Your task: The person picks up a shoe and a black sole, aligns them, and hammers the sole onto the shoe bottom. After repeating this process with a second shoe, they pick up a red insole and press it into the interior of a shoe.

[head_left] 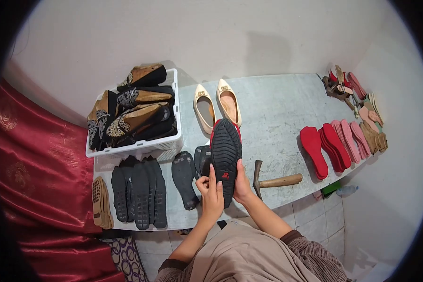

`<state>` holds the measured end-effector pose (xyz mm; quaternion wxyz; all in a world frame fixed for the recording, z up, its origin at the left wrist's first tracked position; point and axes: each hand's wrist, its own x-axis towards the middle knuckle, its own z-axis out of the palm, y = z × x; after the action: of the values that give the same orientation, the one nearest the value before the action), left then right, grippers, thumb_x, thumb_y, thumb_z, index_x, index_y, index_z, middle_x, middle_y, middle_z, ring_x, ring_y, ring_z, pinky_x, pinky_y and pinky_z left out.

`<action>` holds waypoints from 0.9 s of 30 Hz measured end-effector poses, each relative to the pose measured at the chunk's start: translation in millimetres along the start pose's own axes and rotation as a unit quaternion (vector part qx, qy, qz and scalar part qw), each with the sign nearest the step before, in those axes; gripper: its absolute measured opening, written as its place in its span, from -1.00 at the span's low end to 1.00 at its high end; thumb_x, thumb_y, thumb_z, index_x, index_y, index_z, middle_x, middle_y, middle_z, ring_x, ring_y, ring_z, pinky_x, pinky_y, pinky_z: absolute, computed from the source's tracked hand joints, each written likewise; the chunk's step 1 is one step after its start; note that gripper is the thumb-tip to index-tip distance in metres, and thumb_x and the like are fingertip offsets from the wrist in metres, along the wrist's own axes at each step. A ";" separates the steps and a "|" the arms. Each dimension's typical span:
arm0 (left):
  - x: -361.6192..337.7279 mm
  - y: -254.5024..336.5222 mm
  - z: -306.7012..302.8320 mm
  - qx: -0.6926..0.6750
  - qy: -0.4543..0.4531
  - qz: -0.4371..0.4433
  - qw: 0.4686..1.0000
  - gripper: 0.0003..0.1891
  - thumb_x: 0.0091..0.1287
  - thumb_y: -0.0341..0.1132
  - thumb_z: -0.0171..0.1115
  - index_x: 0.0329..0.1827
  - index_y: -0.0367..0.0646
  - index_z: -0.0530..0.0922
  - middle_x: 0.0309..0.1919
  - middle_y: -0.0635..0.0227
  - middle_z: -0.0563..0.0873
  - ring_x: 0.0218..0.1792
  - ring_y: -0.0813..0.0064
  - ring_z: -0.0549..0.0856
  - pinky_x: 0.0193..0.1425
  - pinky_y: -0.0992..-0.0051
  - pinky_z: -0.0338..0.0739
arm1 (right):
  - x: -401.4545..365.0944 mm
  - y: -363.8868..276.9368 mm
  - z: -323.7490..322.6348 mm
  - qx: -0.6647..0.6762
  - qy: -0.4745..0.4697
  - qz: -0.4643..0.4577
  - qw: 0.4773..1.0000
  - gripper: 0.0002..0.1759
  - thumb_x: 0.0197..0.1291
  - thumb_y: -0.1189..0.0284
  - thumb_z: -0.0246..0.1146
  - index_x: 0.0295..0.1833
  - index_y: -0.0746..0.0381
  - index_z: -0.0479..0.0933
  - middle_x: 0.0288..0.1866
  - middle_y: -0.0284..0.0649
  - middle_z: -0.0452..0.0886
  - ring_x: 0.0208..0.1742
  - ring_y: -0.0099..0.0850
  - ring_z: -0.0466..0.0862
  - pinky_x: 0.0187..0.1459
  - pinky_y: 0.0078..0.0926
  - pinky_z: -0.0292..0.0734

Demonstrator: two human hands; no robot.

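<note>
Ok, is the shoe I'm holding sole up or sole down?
Sole up. The black shoe shows its ribbed tread to the camera, with red edging at the far tip; left hand and right hand grip its near end.

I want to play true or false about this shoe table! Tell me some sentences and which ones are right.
1. The left hand and the right hand both hold a black-soled shoe. True.
2. The hammer lies inside the white basket. False: it lies on the table, right of the hands.
3. Two cream pointed shoes lie beside the basket. True.
4. The red insoles sit left of the basket. False: they lie far to its right, on the table.
</note>
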<state>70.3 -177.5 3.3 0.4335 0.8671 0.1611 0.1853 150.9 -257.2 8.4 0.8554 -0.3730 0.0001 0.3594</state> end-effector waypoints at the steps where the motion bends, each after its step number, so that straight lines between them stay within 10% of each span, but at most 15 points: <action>1: -0.8 -2.2 0.8 0.018 -0.008 0.003 1.000 -0.46 0.38 -0.32 -0.09 0.43 -0.11 0.07 -0.10 0.17 0.16 -0.24 0.43 0.39 0.01 0.45 0.31 | 0.8 2.8 -4.0 -0.040 0.026 -0.007 0.999 -0.28 0.30 -0.15 -0.28 0.14 0.27 0.36 0.01 -0.18 0.55 -0.01 -0.41 0.57 0.03 -0.44 0.49; 6: -3.2 -1.6 3.4 0.009 -0.014 -0.006 1.000 -0.42 0.38 -0.26 -0.05 0.43 -0.12 0.04 -0.11 0.19 0.19 -0.21 0.44 0.41 0.01 0.45 0.33 | -1.5 1.0 -11.8 -0.197 0.067 -0.071 0.975 -0.32 0.33 -0.08 -0.18 0.10 0.35 0.38 -0.09 -0.19 0.55 -0.11 -0.47 0.55 -0.05 -0.54 0.46; 10: 18.6 -2.2 -5.3 -0.420 0.033 -0.071 0.904 -0.39 0.32 -0.28 0.08 0.36 -0.25 0.06 0.19 0.17 0.33 0.17 0.36 0.38 0.24 0.44 0.26 | -4.5 0.5 -15.9 -0.228 0.020 -0.111 0.967 -0.42 0.37 0.03 -0.16 0.00 0.38 0.44 -0.17 -0.22 0.58 -0.16 -0.50 0.53 -0.09 -0.56 0.44; 12: 34.1 5.4 -20.8 -0.547 0.055 -0.110 0.828 -0.40 0.32 -0.31 0.10 0.35 -0.24 0.06 0.17 0.21 0.37 0.17 0.41 0.39 0.24 0.41 0.29 | -10.6 0.3 -19.5 -0.223 -0.039 0.030 0.974 -0.43 0.38 0.06 -0.13 -0.01 0.40 0.45 -0.18 -0.22 0.58 -0.16 -0.51 0.52 -0.09 -0.55 0.43; 16: 46.0 22.0 -34.7 -0.580 0.114 -0.161 0.790 -0.66 0.29 -0.36 0.15 0.10 -0.25 0.39 -0.10 0.31 0.58 -0.13 0.51 0.59 -0.04 0.51 0.50 | -12.1 13.7 -19.4 -0.345 -0.087 -0.068 0.932 -0.46 0.36 0.05 -0.10 -0.01 0.36 0.46 -0.18 -0.22 0.58 -0.16 -0.51 0.51 -0.06 -0.54 0.41; 27: 50.0 46.4 -17.0 -0.606 0.209 -0.120 0.758 -0.75 0.29 -0.32 0.12 -0.04 -0.22 0.45 -0.23 0.32 0.60 -0.26 0.49 0.63 -0.17 0.50 0.56 | -29.0 -43.6 -49.1 -0.162 -0.268 0.286 0.906 -0.53 0.06 0.49 0.28 0.08 0.26 0.30 -0.12 -0.12 0.55 -0.22 -0.33 0.63 -0.17 -0.36 0.58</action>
<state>112.0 -170.2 59.5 0.8429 0.3360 0.2045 0.3672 169.3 -326.5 8.6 0.6114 -0.3803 -0.1812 0.6699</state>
